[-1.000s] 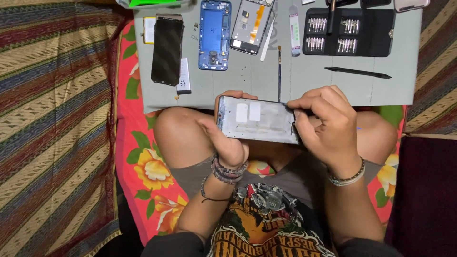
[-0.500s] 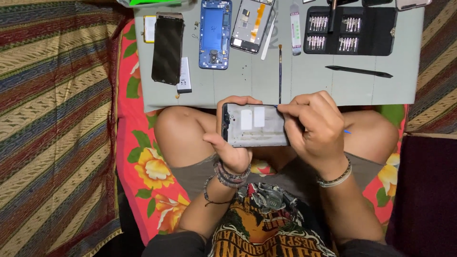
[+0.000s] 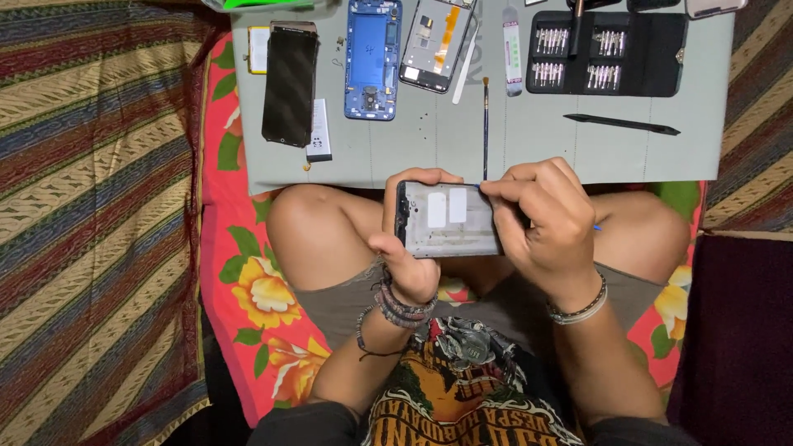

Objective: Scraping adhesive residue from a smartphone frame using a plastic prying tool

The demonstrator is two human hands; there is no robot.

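My left hand (image 3: pixel 406 263) grips the left end of an opened phone frame (image 3: pixel 450 221) and holds it level over my crossed legs. The frame's grey inside faces up, with two white rectangles on it. My right hand (image 3: pixel 541 223) covers the frame's right end, its fingertips pinched at the top edge. A thin blue tool tip (image 3: pixel 596 227) sticks out from behind this hand, which seems to be holding it.
A grey work mat (image 3: pixel 413 153) lies past my knees. It bears a black screen panel (image 3: pixel 289 83), a blue phone frame (image 3: pixel 372 58), another open phone body (image 3: pixel 436 43), a thin brush (image 3: pixel 485 124), a black bit case (image 3: pixel 607 54) and a black pry stick (image 3: pixel 621 124). Striped cloth (image 3: pixel 91 206) is at the left.
The phone frame has turned from slightly tilted to level and shifted a little. My right hand has slid left over its right end, with fingers now at the top edge.
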